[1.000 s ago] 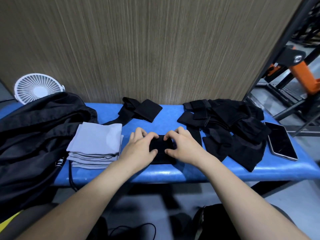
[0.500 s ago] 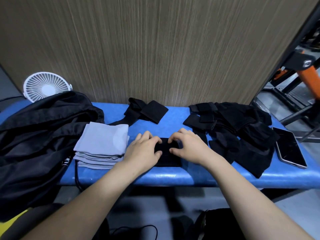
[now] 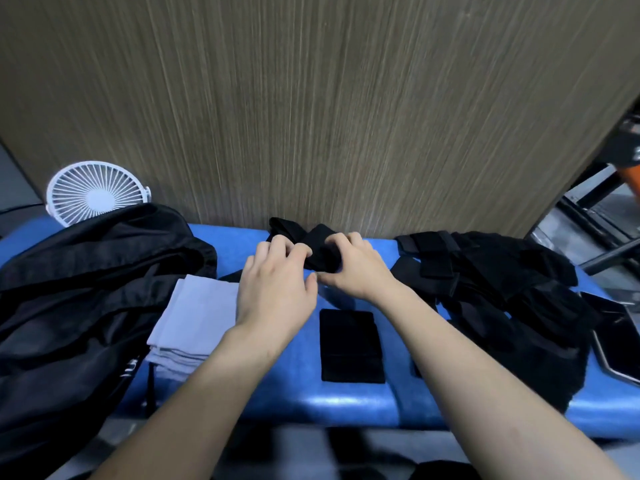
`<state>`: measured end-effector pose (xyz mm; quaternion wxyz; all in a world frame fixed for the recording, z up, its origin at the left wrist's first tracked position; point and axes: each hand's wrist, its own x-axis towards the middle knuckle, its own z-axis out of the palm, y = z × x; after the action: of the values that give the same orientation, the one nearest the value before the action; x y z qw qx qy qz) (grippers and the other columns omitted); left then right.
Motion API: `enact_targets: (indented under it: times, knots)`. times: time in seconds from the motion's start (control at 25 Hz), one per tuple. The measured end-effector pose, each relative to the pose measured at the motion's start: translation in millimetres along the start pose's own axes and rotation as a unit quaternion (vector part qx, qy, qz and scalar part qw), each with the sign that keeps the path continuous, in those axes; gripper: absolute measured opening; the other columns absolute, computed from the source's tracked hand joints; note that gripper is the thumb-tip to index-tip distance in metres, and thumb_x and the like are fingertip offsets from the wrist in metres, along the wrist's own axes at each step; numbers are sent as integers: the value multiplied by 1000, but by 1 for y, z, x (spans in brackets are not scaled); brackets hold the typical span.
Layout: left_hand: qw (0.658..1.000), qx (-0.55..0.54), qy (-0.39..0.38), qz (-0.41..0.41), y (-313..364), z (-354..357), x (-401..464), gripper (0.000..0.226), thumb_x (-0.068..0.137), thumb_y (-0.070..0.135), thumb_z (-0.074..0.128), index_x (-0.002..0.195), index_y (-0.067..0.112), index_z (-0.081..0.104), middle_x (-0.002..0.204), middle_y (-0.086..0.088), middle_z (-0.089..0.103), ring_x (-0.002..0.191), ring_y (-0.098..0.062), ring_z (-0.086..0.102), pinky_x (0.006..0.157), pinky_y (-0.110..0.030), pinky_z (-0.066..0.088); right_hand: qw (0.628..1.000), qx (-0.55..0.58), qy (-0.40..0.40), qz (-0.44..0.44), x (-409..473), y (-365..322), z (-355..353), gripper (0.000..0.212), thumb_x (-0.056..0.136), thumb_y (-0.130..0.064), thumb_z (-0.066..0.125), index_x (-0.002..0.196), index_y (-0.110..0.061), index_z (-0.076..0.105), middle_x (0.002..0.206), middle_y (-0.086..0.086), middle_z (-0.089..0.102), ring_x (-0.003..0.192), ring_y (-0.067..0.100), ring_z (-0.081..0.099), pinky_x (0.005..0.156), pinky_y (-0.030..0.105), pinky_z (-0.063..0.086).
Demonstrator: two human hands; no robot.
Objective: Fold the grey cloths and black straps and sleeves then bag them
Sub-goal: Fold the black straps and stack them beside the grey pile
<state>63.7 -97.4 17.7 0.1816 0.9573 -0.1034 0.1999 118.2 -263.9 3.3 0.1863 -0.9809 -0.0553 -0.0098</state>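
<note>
**Between both hands, another strap picked up**

Beyond the folded black strap (image 3: 351, 344), left hand (image 3: 277, 289) and right hand (image 3: 356, 268) grip an unfolded black strap (image 3: 320, 251); grey cloths (image 3: 194, 320) lie stacked beside the left wrist; a black pile (image 3: 502, 289) right of the hands awaits folding; bag (image 3: 86, 289) unfilled, apparently.

Blue bench (image 3: 298, 400); grey cloths (image 3: 194, 317); folded strap (image 3: 350, 344); bag (image 3: 76, 299).

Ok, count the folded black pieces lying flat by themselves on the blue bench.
1: a folded black piece near the bench's front edge, between the grey cloths and the black pile, which may hide more.
</note>
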Motion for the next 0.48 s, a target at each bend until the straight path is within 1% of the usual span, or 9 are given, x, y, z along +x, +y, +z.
enact_targets:
  times: [0.16, 0.32, 0.4, 0.48]
  knots:
    - [1000, -7, 5, -9, -9, -1, 8, 34, 92, 36, 58, 125, 26, 59, 118, 5, 52, 110, -21, 47, 92, -34, 38, 999, -27, -26, 20, 47, -1, 7, 84, 70, -66, 74, 139, -35, 40, 140, 4, 42, 130, 30, 41, 107, 43, 34]
    - [999, -26, 3, -19, -15, 0, 14, 36, 94, 38, 57, 128, 29, 56, 120, 8, 51, 113, -18, 45, 96, -32, 35, 996, -42, -70, 21, 67, 1, 14, 90, 68, -67, 75, 143, -34, 35, 138, 7, 45, 131, 31, 40, 107, 47, 31]
    - [999, -33, 2, -17, -14, 0, 15, 35, 94, 38, 57, 128, 29, 56, 119, 9, 50, 113, -17, 44, 96, -31, 34, 998, -33, -55, 14, 68, 1, 14, 88, 69, -66, 74, 142, -34, 36, 137, 6, 45, 131, 30, 41, 107, 46, 32]
    - [999, -38, -1, -15, -13, -1, 15, 34, 94, 37, 57, 127, 29, 56, 118, 9, 50, 112, -18, 44, 95, -31, 35, 1000, -18, -18, 9, 64, 1, 10, 83, 72, -62, 74, 141, -34, 38, 135, 4, 46, 128, 28, 42, 105, 44, 32]
